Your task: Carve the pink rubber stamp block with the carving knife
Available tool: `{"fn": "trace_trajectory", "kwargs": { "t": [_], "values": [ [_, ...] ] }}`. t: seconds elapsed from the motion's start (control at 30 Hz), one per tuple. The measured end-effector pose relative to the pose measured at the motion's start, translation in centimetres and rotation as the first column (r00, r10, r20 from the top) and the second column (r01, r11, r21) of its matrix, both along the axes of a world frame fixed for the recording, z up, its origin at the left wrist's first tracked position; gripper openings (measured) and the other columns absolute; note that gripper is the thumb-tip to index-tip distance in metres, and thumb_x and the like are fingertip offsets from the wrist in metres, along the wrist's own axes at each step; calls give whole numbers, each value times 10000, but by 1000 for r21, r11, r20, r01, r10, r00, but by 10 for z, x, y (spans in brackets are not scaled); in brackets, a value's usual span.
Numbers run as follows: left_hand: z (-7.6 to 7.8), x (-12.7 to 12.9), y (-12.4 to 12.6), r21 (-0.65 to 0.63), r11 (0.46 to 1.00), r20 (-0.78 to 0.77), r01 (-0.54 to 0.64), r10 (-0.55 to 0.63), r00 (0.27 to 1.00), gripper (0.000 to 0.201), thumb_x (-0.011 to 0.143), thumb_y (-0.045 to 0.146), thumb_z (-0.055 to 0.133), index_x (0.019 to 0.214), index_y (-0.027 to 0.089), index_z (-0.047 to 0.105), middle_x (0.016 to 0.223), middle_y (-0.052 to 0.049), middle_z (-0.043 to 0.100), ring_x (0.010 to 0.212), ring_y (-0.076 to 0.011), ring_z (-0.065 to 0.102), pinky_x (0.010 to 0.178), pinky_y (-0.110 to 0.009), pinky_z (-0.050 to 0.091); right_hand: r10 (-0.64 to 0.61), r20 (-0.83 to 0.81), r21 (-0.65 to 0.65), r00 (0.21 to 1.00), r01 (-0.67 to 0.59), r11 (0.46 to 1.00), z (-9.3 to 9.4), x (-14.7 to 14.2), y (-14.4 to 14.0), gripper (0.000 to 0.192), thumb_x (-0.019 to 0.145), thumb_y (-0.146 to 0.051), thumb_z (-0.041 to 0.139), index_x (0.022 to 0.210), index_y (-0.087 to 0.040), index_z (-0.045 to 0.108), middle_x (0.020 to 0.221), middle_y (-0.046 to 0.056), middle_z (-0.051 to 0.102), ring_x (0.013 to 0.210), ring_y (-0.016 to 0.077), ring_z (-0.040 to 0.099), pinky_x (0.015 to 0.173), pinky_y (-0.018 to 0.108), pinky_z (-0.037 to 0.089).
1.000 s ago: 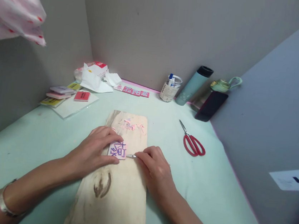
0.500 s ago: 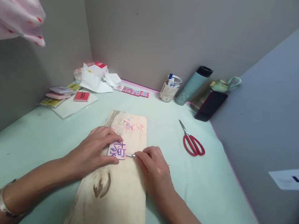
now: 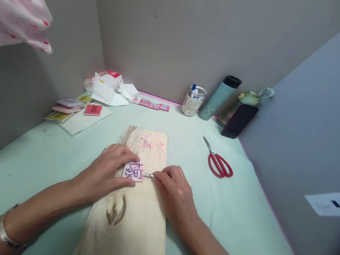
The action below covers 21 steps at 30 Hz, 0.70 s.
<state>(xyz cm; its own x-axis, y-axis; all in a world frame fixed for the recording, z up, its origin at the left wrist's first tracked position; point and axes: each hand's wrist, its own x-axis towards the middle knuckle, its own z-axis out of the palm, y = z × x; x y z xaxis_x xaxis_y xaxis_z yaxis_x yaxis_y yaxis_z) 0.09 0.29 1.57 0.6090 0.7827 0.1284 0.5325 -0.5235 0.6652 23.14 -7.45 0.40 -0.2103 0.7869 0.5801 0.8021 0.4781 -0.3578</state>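
On a pale wooden board (image 3: 138, 214) lies a small pink square of paper or foam (image 3: 133, 171) marked with purple character strokes. My left hand (image 3: 112, 166) grips it from the left side, thumb at the lower edge and fingers at the upper edge. My right hand (image 3: 177, 189) is closed around a slim craft knife (image 3: 148, 175), whose pointed metal tip meets the square's right edge. Most of the handle is hidden by the hand. Pink scraps (image 3: 148, 142) lie farther up the board.
Red-handled scissors (image 3: 220, 166) lie right of the board. Along the back stand a pen can (image 3: 191, 105), a teal bottle (image 3: 219, 100) and a dark phone (image 3: 240, 121). Several pink character pieces (image 3: 149, 103) line the wall; sticky-note pads (image 3: 93, 109) sit back left.
The craft knife's tip has shifted very slightly upward along the square's right edge, with my right hand. My left hand and the square stay in place.
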Motion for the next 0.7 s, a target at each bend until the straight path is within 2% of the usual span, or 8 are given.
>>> {"fn": "trace_trajectory", "kwargs": {
  "t": [0.27, 0.5, 0.7],
  "values": [
    [1, 0, 1, -10, 1000, 1, 8, -8, 1000, 371, 833, 281, 740, 1195, 259, 664, 1171, -57, 608, 1164, -294, 518, 1034, -465, 413, -36, -36, -38, 999, 35, 999, 1, 8, 9, 178, 989, -98, 544, 958, -183, 698, 811, 59, 600, 767, 201, 553, 609, 300, 482],
    [-5, -1, 0, 51, 999, 27, 2, -3, 1000, 400, 821, 282, 757, 1208, 278, 655, 1162, -43, 612, 1144, -284, 526, 1021, -448, 410, 98, -84, -154, 992, -110, 982, 11, 13, 0, 192, 994, -112, 545, 1039, -178, 719, 860, 72, 628, 794, 200, 583, 644, 319, 518],
    [-5, 0, 1, 43, 999, 23, 0, -1, 1000, 395, 826, 279, 753, 1209, 275, 656, 1175, -48, 608, 1155, -285, 516, 1024, -448, 416, 112, -76, -201, 991, -125, 972, 11, 13, -2, 199, 991, -106, 542, 1045, -167, 723, 877, 81, 639, 800, 207, 573, 668, 339, 527]
  ]
}}
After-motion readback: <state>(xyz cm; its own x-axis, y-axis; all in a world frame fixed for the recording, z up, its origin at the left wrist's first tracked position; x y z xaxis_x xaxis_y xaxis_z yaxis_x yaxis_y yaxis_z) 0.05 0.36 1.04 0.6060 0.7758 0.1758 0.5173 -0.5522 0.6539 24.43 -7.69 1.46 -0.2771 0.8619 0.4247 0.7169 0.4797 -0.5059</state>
